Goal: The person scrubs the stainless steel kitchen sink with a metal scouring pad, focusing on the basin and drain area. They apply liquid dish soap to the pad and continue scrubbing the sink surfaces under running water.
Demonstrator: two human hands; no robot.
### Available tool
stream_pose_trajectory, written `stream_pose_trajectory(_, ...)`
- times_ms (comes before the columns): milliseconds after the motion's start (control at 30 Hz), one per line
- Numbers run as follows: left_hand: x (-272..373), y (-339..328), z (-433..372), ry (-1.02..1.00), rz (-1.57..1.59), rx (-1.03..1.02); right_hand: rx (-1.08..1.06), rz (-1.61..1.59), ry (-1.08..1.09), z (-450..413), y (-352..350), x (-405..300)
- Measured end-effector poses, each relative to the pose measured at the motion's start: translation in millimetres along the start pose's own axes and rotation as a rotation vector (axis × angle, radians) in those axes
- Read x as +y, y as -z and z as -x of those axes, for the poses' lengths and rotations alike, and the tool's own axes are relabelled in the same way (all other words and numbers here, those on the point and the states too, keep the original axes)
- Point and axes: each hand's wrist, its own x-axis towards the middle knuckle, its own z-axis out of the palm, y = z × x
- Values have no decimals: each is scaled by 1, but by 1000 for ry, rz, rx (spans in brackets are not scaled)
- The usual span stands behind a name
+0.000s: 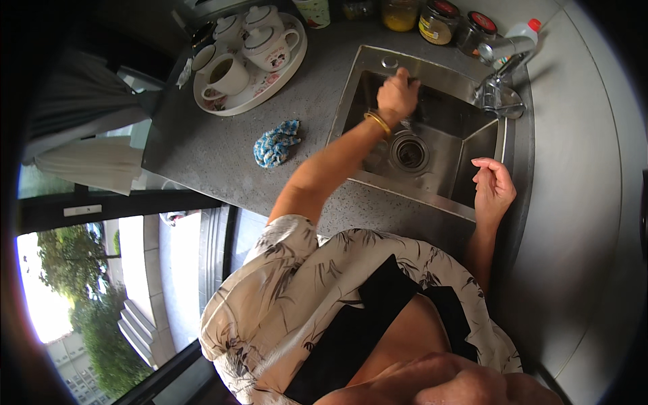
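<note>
My left hand, with a gold bangle at the wrist, reaches over the far left part of a stainless steel sink. Its fingers are curled, and a dark patch shows beside them. Whether that is a held thing or shadow, I cannot tell. Above the sink's near right rim is my right hand, its fingers bent in together with nothing visible in them. A round drain strainer sits in the basin floor. On the counter left of the sink lies a crumpled blue-and-white cloth.
A chrome faucet rises at the sink's right rear corner. Several jars, including a red-lidded one, line the back. An oval tray carries lidded cups and a mug of dark liquid. A window is at left.
</note>
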Motion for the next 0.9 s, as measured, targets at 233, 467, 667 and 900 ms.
stream_pose_trajectory(233, -38, 102, -82, -279, -398, -301, 107, -120, -59, 12, 0, 20)
stream_pose_trajectory(467, -60, 75, -66, -323, -662, -373, 156, -168, -110, 14, 7, 28)
stream_pose_trajectory(667, -51, 94, -29, -380, -711, -407, 133, -128, -120, 11, 7, 18)
stream_pose_trajectory(900, -58, 88, -41, -396, -705, -401, 76, -104, -177, 11, 3, 24)
